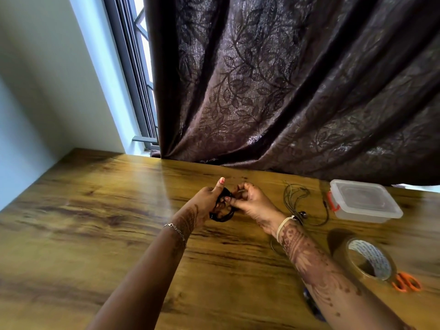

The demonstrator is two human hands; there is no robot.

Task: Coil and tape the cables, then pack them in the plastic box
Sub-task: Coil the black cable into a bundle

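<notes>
A: Box?
B: Plastic box (364, 201), lid on, sat far right on the bench (95, 210) nr the curtain (285, 79); contents unclear.
A: Cable?
B: Black cable coil (223, 208) mid-bench, long axis slanting away-right. Left hand (209, 201) gripped it, thumb up; right hand (252, 203) pinched its right side. Loose cable (297, 194) lay btwn hands & box; broad bench stretched left.

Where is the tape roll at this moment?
In the head view, the tape roll lies on the table at lower right, between the right forearm and the orange scissors, nearer than the plastic box.
</notes>
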